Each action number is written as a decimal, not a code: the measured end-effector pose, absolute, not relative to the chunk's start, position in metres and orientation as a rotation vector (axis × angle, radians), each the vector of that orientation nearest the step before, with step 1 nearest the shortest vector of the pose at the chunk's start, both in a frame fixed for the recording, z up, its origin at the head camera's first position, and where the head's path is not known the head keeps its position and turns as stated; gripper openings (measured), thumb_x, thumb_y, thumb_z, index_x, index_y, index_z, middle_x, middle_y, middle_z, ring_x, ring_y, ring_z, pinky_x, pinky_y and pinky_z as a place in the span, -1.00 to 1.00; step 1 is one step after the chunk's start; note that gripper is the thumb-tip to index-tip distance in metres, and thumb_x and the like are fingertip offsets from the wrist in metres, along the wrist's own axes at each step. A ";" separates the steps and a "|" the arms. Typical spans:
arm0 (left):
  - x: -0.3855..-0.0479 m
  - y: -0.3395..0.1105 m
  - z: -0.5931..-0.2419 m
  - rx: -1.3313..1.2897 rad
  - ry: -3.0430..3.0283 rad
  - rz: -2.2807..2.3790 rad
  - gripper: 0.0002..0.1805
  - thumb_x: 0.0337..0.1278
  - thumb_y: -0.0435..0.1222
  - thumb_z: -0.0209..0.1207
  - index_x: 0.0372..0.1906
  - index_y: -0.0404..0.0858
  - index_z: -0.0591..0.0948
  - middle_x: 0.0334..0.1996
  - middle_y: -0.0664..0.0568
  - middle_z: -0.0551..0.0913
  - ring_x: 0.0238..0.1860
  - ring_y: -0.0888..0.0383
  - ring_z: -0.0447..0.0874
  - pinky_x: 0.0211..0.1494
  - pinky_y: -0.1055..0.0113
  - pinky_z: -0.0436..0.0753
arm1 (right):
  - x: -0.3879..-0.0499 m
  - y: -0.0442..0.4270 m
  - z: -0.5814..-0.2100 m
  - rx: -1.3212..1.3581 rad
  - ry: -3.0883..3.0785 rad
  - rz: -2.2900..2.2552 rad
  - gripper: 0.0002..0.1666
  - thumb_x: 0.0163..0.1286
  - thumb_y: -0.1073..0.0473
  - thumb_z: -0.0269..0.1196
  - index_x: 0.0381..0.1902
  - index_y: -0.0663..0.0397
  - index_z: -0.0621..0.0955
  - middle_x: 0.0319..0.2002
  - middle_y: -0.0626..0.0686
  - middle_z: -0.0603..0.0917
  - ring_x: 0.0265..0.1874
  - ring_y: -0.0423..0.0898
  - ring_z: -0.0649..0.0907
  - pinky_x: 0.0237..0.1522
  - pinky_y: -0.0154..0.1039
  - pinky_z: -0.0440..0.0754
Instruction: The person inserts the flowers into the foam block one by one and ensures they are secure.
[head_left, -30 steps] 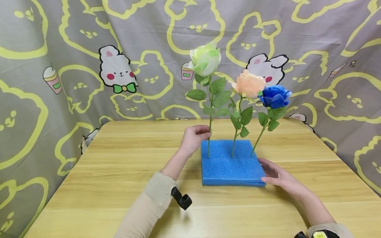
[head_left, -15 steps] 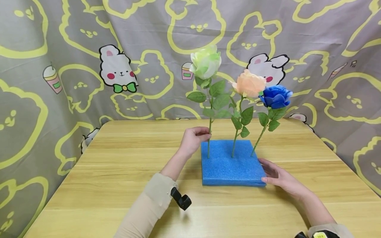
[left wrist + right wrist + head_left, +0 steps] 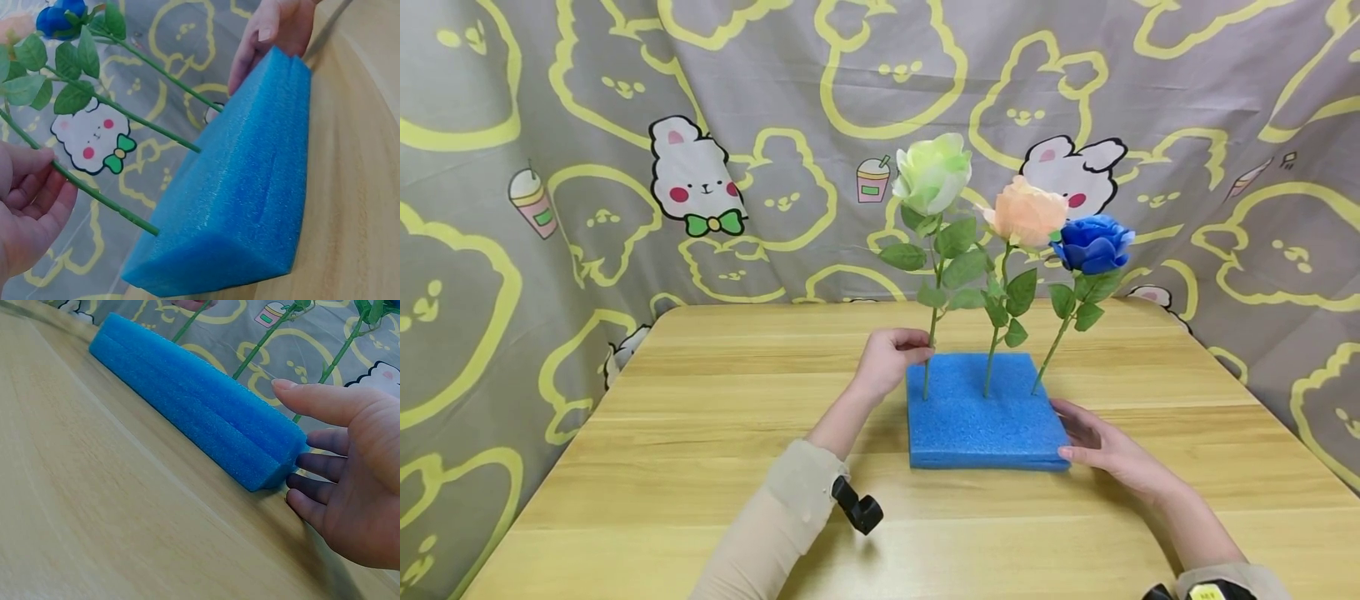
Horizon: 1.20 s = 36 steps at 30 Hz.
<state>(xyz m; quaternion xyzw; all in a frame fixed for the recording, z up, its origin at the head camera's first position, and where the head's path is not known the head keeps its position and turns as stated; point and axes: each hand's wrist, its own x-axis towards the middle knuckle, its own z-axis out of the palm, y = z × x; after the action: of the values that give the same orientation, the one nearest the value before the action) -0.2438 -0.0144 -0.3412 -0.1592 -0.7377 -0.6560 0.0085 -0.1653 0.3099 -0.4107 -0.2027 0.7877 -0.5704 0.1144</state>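
Observation:
A pale green rose point(image 3: 931, 173) stands at the left of the blue foam block point(image 3: 977, 425), its stem leaning slightly right. My left hand point(image 3: 891, 360) pinches that stem between thumb and fingers, a little above the foam; the left wrist view shows the same grip on the stem point(image 3: 103, 199). A peach rose point(image 3: 1026, 210) rises from the middle of the block, and a blue rose point(image 3: 1093, 243) slants right near the right edge. My right hand point(image 3: 1112, 454) rests at the block's right side with fingers extended, seen also beside the block's end point(image 3: 206, 403) in the right wrist view.
The block lies on a wooden table point(image 3: 700, 467). Behind and at the sides hangs a grey patterned curtain point(image 3: 790, 92). Green leaves point(image 3: 1021, 292) of neighbouring stems sit close together above the block.
The pale green rose has dropped lower and tipped right, while its stem base stays at the same spot. My left hand has moved slightly down with it. My right hand keeps its place.

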 end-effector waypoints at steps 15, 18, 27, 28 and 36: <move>-0.241 -0.014 -0.353 -0.486 -2.364 -1.993 -0.81 0.00 -0.51 0.23 -0.22 -0.52 0.64 -0.30 -0.25 0.68 -0.35 0.06 0.67 -0.21 0.33 0.65 | -0.166 0.311 -0.413 -0.607 2.325 -1.664 -0.21 0.31 0.35 0.12 0.36 0.47 0.00 0.34 0.49 -0.01 0.08 -0.55 0.32 0.06 -0.61 0.25; -0.240 -0.014 -0.354 -0.479 -2.360 -1.994 -0.81 0.00 -0.52 0.23 -0.23 -0.53 0.63 -0.31 -0.26 0.68 -0.36 0.06 0.67 -0.21 0.33 0.65 | -0.166 0.311 -0.413 -0.608 2.327 -1.663 -0.22 0.31 0.35 0.12 0.36 0.47 0.00 0.34 0.49 -0.01 0.08 -0.54 0.32 0.06 -0.60 0.26; -0.236 -0.016 -0.352 -0.445 -2.415 -1.949 -0.79 0.02 -0.48 0.23 -0.20 -0.52 0.64 -0.27 -0.25 0.68 -0.31 0.01 0.69 -0.17 0.32 0.64 | -0.166 0.310 -0.412 -0.599 2.330 -1.656 -0.21 0.32 0.34 0.12 0.36 0.47 0.01 0.34 0.48 -0.01 0.08 -0.55 0.32 0.06 -0.60 0.26; -0.236 -0.016 -0.352 -0.442 -2.423 -1.940 -0.79 0.03 -0.47 0.23 -0.20 -0.51 0.64 -0.27 -0.24 0.68 -0.31 0.02 0.69 -0.17 0.32 0.64 | -0.166 0.310 -0.412 -0.598 2.332 -1.654 -0.22 0.32 0.34 0.12 0.36 0.47 0.01 0.34 0.48 -0.01 0.08 -0.55 0.32 0.06 -0.60 0.26; -0.238 -0.016 -0.352 -0.451 -2.429 -1.970 -0.80 0.03 -0.49 0.23 -0.20 -0.51 0.64 -0.26 -0.25 0.67 -0.25 -0.02 0.68 -0.15 0.31 0.64 | -0.166 0.310 -0.411 -0.600 2.327 -1.662 -0.22 0.31 0.35 0.12 0.36 0.47 0.01 0.34 0.49 -0.01 0.08 -0.56 0.32 0.06 -0.61 0.26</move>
<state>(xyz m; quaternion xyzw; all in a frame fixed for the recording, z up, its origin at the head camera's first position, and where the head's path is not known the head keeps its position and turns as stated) -0.2381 -0.0155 -0.3523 -0.1428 -0.7687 -0.6234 -0.0091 -0.1656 0.3102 -0.4113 -0.2041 0.7917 -0.5653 0.1095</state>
